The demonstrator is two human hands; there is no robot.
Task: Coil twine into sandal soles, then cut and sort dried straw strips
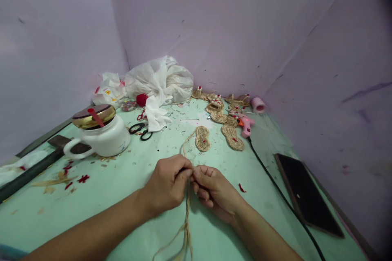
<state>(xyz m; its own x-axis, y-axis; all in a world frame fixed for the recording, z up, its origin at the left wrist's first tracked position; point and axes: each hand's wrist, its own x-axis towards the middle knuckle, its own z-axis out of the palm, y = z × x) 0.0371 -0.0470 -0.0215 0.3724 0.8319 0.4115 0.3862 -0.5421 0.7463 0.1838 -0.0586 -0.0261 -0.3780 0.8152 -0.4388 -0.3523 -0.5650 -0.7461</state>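
My left hand (171, 179) is closed in a pinch on a braided straw cord (187, 208). Right beside it, my right hand (214, 187) pinches the same cord, fingertips touching the left ones. Below the hands the cord hangs toward me and splits into loose strands. Above them it curves up to a small coiled straw sole (202, 138), shaped like a figure eight, lying flat on the table. Another woven sole (232, 137) lies to its right. The exact spot between my fingertips is hidden.
A pink glue gun (246, 125) with a black cable stands right, near a phone (308, 193). At left are a white mug (112, 136), a hammer (33, 171) and black scissors (141, 130). White bags (162, 79) and finished straw slippers (216, 108) line the wall.
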